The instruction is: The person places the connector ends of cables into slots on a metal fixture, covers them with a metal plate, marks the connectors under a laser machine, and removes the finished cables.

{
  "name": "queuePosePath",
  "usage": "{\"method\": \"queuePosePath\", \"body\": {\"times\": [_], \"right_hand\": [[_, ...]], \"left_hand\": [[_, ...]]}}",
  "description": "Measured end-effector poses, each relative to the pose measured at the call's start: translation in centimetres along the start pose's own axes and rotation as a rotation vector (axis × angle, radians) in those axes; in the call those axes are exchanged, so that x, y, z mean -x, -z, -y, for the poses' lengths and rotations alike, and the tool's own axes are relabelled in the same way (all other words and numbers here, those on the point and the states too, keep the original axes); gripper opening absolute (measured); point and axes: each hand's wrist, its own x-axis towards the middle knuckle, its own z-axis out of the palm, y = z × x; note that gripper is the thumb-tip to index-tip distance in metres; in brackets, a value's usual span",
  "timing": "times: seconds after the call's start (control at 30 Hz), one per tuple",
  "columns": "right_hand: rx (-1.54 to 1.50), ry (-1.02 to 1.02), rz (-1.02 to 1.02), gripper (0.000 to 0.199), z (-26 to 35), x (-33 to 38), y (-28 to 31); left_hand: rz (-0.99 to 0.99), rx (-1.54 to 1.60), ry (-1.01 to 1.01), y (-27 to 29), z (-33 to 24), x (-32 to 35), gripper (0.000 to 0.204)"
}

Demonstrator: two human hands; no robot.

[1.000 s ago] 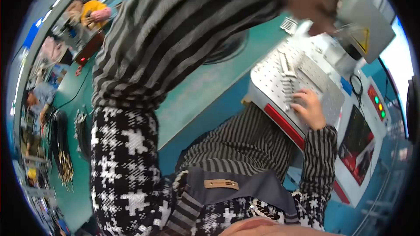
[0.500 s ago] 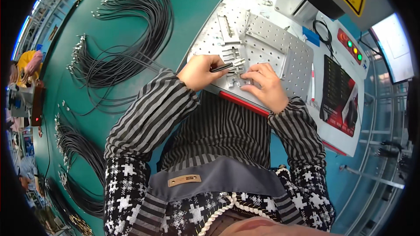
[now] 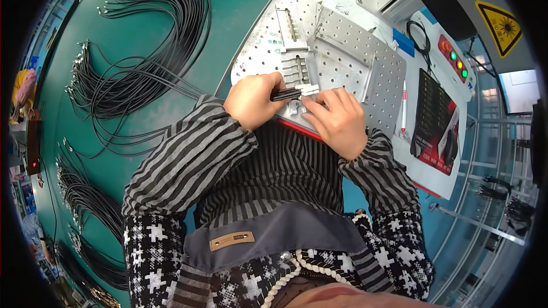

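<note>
My left hand [image 3: 251,100] grips a small bunch of black cable ends [image 3: 285,94] whose silver plugs [image 3: 309,89] point right. My right hand [image 3: 338,121] pinches those plugs with its fingertips at the near edge of a perforated metal plate [image 3: 348,57]. A slotted metal fixture [image 3: 296,67] sits on the plate just beyond the plugs. Both hands meet over the plate's front edge, close to my striped sleeves.
Large bundles of black cables [image 3: 137,57] fan out over the green table [image 3: 228,5] on my left, with more bundles [image 3: 85,205] lower left. A control panel with green lights [image 3: 456,64], a white pen [image 3: 404,105] and a black printed card [image 3: 436,120] lie right of the plate.
A second ago my left arm was raised across the view; it has come down. Both hands have drawn toward the plate's near edge, and the left now holds cable ends.
</note>
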Motion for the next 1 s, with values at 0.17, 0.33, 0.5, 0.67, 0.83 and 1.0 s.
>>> {"method": "queuePosePath", "body": {"times": [0.17,0.33,0.5,0.67,0.83,1.0], "right_hand": [[-0.013,-0.032,-0.006,0.022,0.1,0.2,-0.1],[-0.043,-0.049,-0.016,0.022,0.2,0.3,-0.1],[-0.033,0.014,-0.065,0.024,0.0,0.1,-0.2],[0.0,0.078,-0.063,0.028,-0.2,0.3,-0.6],[0.051,0.032,-0.021,0.034,0.8,0.3,-0.1],[0.09,-0.021,0.041,0.038,0.8,0.3,-0.7]], "left_hand": [[0.118,0.168,0.044,1.3,0.5,-0.6,0.013],[0.103,0.249,0.014,1.1,0.8,-1.1,0.012],[0.062,0.184,0.005,0.4,1.0,-1.3,0.012],[0.017,0.061,0.022,0.2,0.5,-1.0,0.013],[0.022,0.04,0.043,0.3,0.7,-1.1,0.014],[0.083,0.076,-0.027,1.5,0.9,-1.6,0.012]]}}
